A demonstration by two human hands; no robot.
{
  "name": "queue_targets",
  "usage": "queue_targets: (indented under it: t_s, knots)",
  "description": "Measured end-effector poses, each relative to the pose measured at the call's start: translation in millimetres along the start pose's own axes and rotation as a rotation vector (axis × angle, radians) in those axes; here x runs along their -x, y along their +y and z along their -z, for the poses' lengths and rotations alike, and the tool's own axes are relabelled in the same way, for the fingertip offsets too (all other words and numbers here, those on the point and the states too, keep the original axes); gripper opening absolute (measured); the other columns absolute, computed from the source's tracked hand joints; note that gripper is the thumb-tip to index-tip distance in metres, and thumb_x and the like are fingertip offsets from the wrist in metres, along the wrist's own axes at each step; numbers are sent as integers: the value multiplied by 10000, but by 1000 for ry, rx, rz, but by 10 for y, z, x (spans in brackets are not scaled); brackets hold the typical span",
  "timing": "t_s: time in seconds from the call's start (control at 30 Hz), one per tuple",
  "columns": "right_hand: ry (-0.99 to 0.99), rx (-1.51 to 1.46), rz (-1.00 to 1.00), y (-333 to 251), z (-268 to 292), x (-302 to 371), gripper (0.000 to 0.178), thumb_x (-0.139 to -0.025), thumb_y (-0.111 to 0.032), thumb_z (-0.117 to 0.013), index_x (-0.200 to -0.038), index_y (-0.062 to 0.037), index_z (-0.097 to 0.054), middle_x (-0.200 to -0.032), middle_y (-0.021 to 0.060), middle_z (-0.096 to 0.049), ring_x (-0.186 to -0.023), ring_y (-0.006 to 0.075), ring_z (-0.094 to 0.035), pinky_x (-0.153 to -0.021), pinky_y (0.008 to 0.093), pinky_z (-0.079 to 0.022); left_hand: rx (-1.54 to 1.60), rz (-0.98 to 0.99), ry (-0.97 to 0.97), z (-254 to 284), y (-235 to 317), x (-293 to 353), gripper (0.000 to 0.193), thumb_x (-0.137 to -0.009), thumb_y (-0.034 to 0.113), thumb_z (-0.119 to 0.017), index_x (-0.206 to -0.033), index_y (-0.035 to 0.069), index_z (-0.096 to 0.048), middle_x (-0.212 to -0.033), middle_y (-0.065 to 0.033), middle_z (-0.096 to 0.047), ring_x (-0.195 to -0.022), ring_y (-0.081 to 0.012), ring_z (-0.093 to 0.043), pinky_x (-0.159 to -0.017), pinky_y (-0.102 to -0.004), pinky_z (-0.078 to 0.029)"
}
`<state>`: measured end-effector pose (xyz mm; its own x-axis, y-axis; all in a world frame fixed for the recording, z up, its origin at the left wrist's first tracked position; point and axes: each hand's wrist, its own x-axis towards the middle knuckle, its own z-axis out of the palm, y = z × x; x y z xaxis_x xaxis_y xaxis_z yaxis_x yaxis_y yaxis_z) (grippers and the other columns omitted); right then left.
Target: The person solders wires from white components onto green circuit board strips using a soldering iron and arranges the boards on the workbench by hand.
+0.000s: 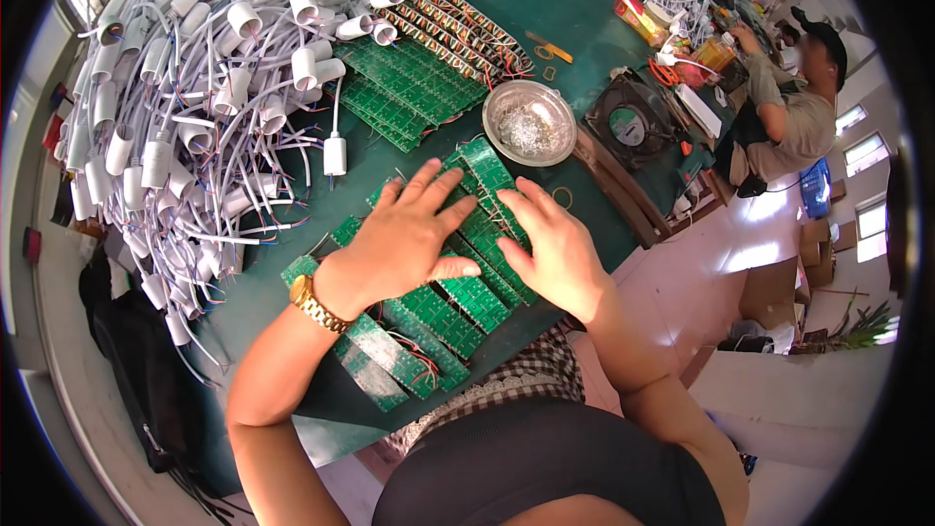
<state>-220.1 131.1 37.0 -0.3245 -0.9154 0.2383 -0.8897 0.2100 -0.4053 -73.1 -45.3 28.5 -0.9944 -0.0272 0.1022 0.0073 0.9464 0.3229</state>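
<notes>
Several long green circuit board strips (433, 319) lie side by side on the green table in front of me. My left hand (404, 234), a gold watch (317, 304) on its wrist, rests flat across them with fingers and thumb spread. At the strips' right side is my right hand (560, 248), fingers and thumb apart and tips against the boards. Neither hand grips anything that I can see. Thin red and white wires (414, 356) show on the nearer strips. My palms hide part of the boards.
A metal bowl (529, 124) of silvery bits stands just beyond my right hand. White cabled lamp sockets (156, 161) pile up at left. More green boards (394, 97), an orange cutter (548, 46) and a fan (628, 122) lie farther off. Another person (794, 117) sits at right.
</notes>
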Motion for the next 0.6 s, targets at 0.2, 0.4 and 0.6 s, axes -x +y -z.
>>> queue_targets:
  t_s: [0.2,0.4,0.6]
  knots:
    - [24,-740,-416,407,139,56,400,-805,26,-675,-1193,-25,-592,-1117,63,-652,-997,157,-624,-857,293,-487,-95,-51,-197,-78,75,-16,964,-780,779,-398,-1507,160,-262,-1584,-158,-118,-1436,-373,-183,-1088,-662,-154]
    - [226,-571,-250,355,263,29,366,-763,-21,-730,-1114,-59,-635,-1195,92,-618,-1073,182,-609,-898,339,-475,-89,-41,-193,-13,98,-34,915,-797,743,-423,-1488,154,-307,-1577,-152,-152,-1429,-373,-203,-1082,-667,-167]
    - [42,-262,29,225,160,62,495,-762,-166,-770,-1202,-53,-573,-1264,169,-557,-1109,334,-593,-923,372,-485,-31,-22,-27,148,139,147,916,-760,669,-554,-1443,89,-362,-1551,-159,-220,-1421,-374,-225,-1079,-639,-234]
